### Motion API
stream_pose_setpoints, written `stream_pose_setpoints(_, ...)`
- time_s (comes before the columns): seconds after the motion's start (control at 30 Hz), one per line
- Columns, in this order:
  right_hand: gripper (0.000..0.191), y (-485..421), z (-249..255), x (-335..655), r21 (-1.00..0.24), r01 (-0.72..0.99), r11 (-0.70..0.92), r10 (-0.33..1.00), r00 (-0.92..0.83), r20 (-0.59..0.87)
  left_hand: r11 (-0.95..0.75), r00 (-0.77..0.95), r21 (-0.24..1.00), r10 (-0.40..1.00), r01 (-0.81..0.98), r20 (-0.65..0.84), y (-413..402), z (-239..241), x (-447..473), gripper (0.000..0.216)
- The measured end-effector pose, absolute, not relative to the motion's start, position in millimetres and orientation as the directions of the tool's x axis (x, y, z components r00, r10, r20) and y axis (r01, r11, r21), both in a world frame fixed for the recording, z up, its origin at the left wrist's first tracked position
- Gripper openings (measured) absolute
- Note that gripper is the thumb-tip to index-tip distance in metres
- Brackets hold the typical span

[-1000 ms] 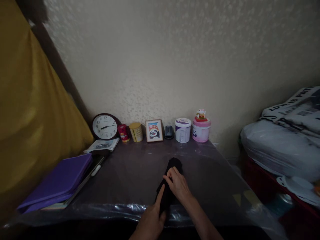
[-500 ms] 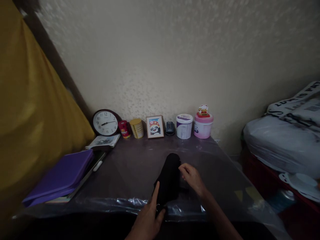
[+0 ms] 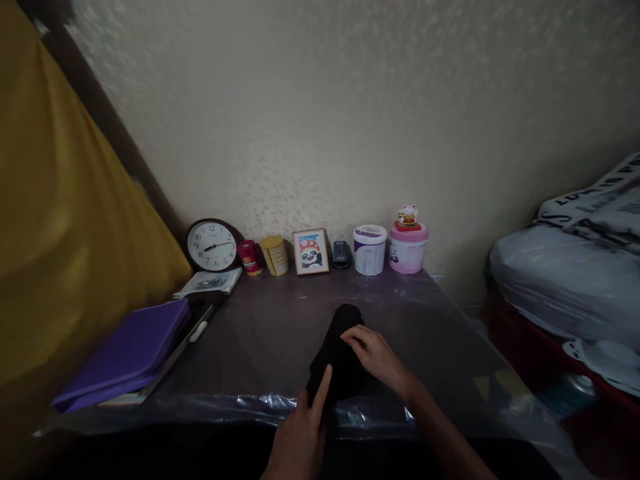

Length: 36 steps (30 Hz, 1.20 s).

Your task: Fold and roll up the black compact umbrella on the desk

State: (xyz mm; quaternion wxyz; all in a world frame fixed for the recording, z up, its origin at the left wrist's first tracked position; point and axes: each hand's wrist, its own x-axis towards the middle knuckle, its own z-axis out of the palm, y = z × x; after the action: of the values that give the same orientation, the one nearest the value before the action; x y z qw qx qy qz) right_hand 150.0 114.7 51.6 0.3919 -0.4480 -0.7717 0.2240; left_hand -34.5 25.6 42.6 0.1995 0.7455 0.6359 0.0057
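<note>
A black sock (image 3: 336, 347) lies lengthwise on the dark table (image 3: 260, 333), which is covered with clear plastic sheet. My left hand (image 3: 303, 433) is at the sock's near end, its forefinger stretched out and pressing on the cloth, the other fingers curled under. My right hand (image 3: 375, 357) rests palm down on the sock's right side, fingers loosely bent with the tips on the cloth near its far end. I cannot make out whether either hand pinches the cloth.
Along the wall stand a round clock (image 3: 212, 245), a red tin (image 3: 249, 257), a gold tin (image 3: 275, 255), a panda picture (image 3: 311, 251), a white tub (image 3: 369, 249) and a pink tub (image 3: 408, 247). A purple folder (image 3: 127, 353) lies left. Bagged bedding (image 3: 565, 280) is at the right.
My right hand moved from the sock's middle out to its right side, then came back onto the cloth. The left forefinger stayed pressed on the near end. The view tilted slightly.
</note>
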Motion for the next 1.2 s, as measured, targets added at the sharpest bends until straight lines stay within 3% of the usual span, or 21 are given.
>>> stream_pose_setpoints(0.13, 0.019, 116.2, 53.0, 162.8, -0.681, 0.549, 0.485, 0.874, -0.313, 0.371, -0.117, 0.209, 0.357, 0.95, 0.927, -0.231, 26.6, 36.2, -37.1, 0.074)
stream_pose_setpoints(0.23, 0.018, 121.7, 55.1, 181.5, -0.655, 0.577, 0.488, 0.873, -0.328, 0.362, -0.146, 0.265, 0.538, 0.952, 0.83, -0.151, 28.1, 30.0, -45.1, 0.072)
stream_pose_setpoints(0.33, 0.018, 130.7, 51.0, 210.0, -0.618, 0.604, 0.503, 0.864, -0.343, 0.368, -0.125, 0.286, 0.782, 0.955, 0.611, -0.071, 35.1, 23.8, -56.8, 0.069)
stream_pose_setpoints(0.4, 0.017, 137.4, 43.8, 231.6, -0.604, 0.629, 0.49, 0.871, -0.318, 0.376, -0.016, 0.268, 0.898, 0.957, 0.439, -0.114, 42.7, 19.8, -65.7, 0.071)
stream_pose_setpoints(0.47, 0.018, 143.3, 34.4, 251.7, -0.646, 0.641, 0.414, 0.908, -0.244, 0.34, 0.163, 0.253, 0.928, 0.933, 0.335, -0.255, 50.2, 16.6, -75.3, 0.073)
stream_pose_setpoints(0.57, 0.02, 148.1, 21.3, 274.3, -0.709, 0.661, 0.246, 0.966, -0.11, 0.233, 0.273, 0.15, 0.888, 0.926, 0.37, -0.347, 55.1, 17.7, -87.9, 0.071)
stream_pose_setpoints(0.67, 0.021, 147.9, 13.5, 285.9, -0.724, 0.669, 0.167, 0.98, -0.032, 0.196, 0.067, 0.045, 0.788, 0.992, 0.612, -0.119, 49.7, 27.8, -90.9, 0.066)
stream_pose_setpoints(0.73, 0.022, 146.4, 10.8, 288.9, -0.725, 0.671, 0.156, 0.98, -0.016, 0.197, -0.009, 0.045, 0.588, 0.998, 0.809, -0.046, 43.9, 35.3, -85.1, 0.065)
stream_pose_setpoints(0.83, 0.023, 144.0, 9.1, 290.0, -0.71, 0.683, 0.172, 0.975, -0.015, 0.222, 0.019, 0.013, 0.271, 0.993, 0.962, -0.115, 40.0, 40.3, -70.9, 0.066)
stream_pose_setpoints(0.93, 0.024, 141.2, 9.7, 290.3, -0.667, 0.714, 0.215, 0.968, -0.067, 0.24, 0.021, -0.006, 0.114, 0.992, 0.993, -0.125, 44.6, 38.1, -63.0, 0.069)
stream_pose_setpoints(1.07, 0.024, 136.6, 14.8, 290.2, -0.582, 0.787, 0.204, 0.975, -0.109, 0.194, -0.003, 0.013, 0.082, 0.993, 0.997, -0.114, 56.3, 35.8, -72.4, 0.073)
stream_pose_setpoints(1.13, 0.023, 134.3, 18.0, 289.6, -0.561, 0.806, 0.189, 0.978, -0.104, 0.18, -0.01, 0.031, 0.164, 0.991, 0.986, -0.126, 62.3, 36.8, -82.8, 0.074)
stream_pose_setpoints(1.2, 0.023, 132.3, 20.4, 289.0, -0.56, 0.809, 0.181, 0.979, -0.096, 0.178, 0.008, 0.042, 0.333, 0.989, 0.943, -0.143, 67.8, 39.5, -92.6, 0.076)
